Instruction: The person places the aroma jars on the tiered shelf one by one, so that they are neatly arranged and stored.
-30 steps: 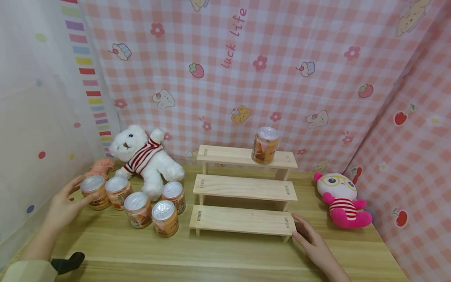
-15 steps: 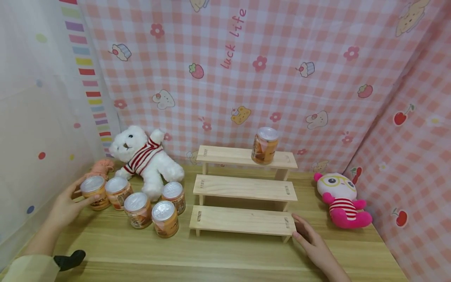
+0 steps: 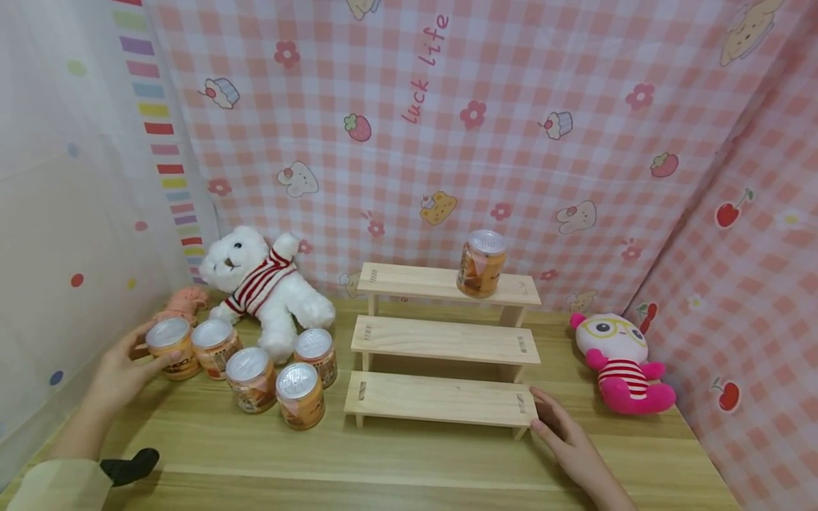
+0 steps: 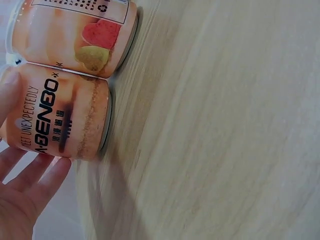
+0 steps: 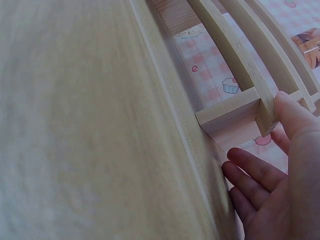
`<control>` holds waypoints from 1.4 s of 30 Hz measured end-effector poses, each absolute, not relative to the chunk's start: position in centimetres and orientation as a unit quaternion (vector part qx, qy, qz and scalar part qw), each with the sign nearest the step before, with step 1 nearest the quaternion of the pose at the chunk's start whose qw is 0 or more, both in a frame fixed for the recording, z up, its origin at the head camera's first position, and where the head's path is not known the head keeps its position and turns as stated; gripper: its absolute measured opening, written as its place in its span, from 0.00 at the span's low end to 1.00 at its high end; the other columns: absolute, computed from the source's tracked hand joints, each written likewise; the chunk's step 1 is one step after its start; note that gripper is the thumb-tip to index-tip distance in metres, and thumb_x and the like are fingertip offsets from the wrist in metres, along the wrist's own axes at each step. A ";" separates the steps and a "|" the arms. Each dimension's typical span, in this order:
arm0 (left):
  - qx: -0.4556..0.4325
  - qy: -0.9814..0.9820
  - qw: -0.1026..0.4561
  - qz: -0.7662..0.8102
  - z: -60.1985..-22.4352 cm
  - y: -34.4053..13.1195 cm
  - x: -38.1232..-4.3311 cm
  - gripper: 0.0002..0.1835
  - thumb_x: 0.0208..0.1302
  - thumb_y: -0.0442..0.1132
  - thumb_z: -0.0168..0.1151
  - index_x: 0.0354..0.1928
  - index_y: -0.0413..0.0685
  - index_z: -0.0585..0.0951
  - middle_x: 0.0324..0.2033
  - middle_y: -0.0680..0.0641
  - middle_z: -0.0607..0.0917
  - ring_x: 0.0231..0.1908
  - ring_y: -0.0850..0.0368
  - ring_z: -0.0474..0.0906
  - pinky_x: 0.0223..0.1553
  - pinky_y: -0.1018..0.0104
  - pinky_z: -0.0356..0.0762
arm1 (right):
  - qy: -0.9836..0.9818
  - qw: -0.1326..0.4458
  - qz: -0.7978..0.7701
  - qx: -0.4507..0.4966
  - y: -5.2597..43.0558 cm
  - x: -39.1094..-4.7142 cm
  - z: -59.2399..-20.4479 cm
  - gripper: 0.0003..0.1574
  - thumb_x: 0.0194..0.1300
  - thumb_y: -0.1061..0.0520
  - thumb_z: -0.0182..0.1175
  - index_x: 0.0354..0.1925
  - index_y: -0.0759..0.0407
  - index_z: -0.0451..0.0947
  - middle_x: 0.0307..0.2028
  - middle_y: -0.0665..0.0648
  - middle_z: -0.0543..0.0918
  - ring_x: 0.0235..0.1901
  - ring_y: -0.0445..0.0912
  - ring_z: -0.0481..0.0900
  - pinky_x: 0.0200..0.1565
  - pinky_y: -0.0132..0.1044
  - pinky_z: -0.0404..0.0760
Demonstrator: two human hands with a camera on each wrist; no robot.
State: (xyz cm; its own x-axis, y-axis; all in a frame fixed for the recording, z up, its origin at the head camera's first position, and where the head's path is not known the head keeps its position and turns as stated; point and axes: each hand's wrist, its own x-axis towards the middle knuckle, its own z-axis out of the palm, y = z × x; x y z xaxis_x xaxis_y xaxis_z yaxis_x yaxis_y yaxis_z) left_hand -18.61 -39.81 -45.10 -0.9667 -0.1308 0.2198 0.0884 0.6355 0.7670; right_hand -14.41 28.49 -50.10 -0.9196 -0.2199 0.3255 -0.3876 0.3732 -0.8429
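At the far left of the head view, my left hand (image 3: 121, 372) grips an orange-labelled can (image 3: 172, 348) with a clear lid, thumb in front and fingers on its far side. The can stands upright on the table; in the left wrist view its printed label (image 4: 60, 115) faces the camera, a second can (image 4: 75, 32) right against it. My right hand (image 3: 565, 436) holds the right end of the lowest step of a three-step wooden stand (image 3: 441, 399). The right wrist view shows the thumb (image 5: 292, 112) on the board's end, the lower fingers spread below it.
Several similar cans (image 3: 251, 380) stand right of the held one. Another can (image 3: 481, 264) sits on the top step. A white teddy bear (image 3: 268, 291) leans behind the cans, and a pink plush toy (image 3: 623, 365) sits at right. Checked cloth (image 3: 383, 163) hangs behind.
My left hand has drawn in slightly lower and closer around the leftmost can. The cans, the stand and my right hand look the same.
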 end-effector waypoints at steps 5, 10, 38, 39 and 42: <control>0.023 -0.898 0.131 -0.419 -45.1 -40.0 -18.3 0.41 0.65 0.44 0.63 0.70 0.30 0.54 0.58 0.22 0.64 0.51 0.26 0.65 0.28 0.81 0.70 | -0.828 0.080 0.525 0.184 28.5 -14.4 -50.1 0.30 0.69 0.67 0.53 0.68 0.65 0.61 0.51 0.69 0.77 0.51 0.35 0.74 0.49 0.23 0.71; 0.037 -0.904 0.143 -0.402 -44.8 -40.0 -17.6 0.41 0.64 0.46 0.65 0.69 0.30 0.57 0.58 0.24 0.66 0.49 0.30 0.66 0.28 0.80 0.70 | -0.828 0.078 0.525 0.180 28.6 -14.5 -50.3 0.30 0.70 0.66 0.53 0.68 0.65 0.61 0.52 0.69 0.77 0.51 0.35 0.74 0.49 0.23 0.71; 0.038 -0.886 0.270 -0.375 -40.3 -38.2 -14.2 0.40 0.53 0.39 0.74 0.66 0.36 0.67 0.43 0.61 0.73 0.36 0.79 0.66 0.21 0.79 0.73 | -0.825 0.069 0.532 0.177 28.5 -14.4 -50.1 0.30 0.70 0.67 0.53 0.68 0.65 0.61 0.53 0.69 0.76 0.51 0.35 0.73 0.49 0.23 0.72; 0.037 -0.886 0.270 -0.374 -40.1 -38.1 -14.2 0.40 0.53 0.39 0.74 0.66 0.37 0.67 0.43 0.59 0.73 0.36 0.79 0.66 0.21 0.79 0.73 | -0.825 0.069 0.532 0.178 28.5 -14.5 -50.1 0.30 0.70 0.67 0.53 0.68 0.65 0.61 0.53 0.69 0.76 0.51 0.35 0.73 0.49 0.23 0.72; 0.034 -0.890 0.266 -0.370 -39.4 -37.4 -14.1 0.40 0.54 0.40 0.74 0.67 0.38 0.67 0.45 0.50 0.75 0.35 0.80 0.66 0.21 0.79 0.73 | -0.823 0.073 0.533 0.182 28.5 -14.5 -50.2 0.30 0.70 0.67 0.53 0.68 0.66 0.61 0.52 0.70 0.76 0.51 0.34 0.73 0.49 0.23 0.71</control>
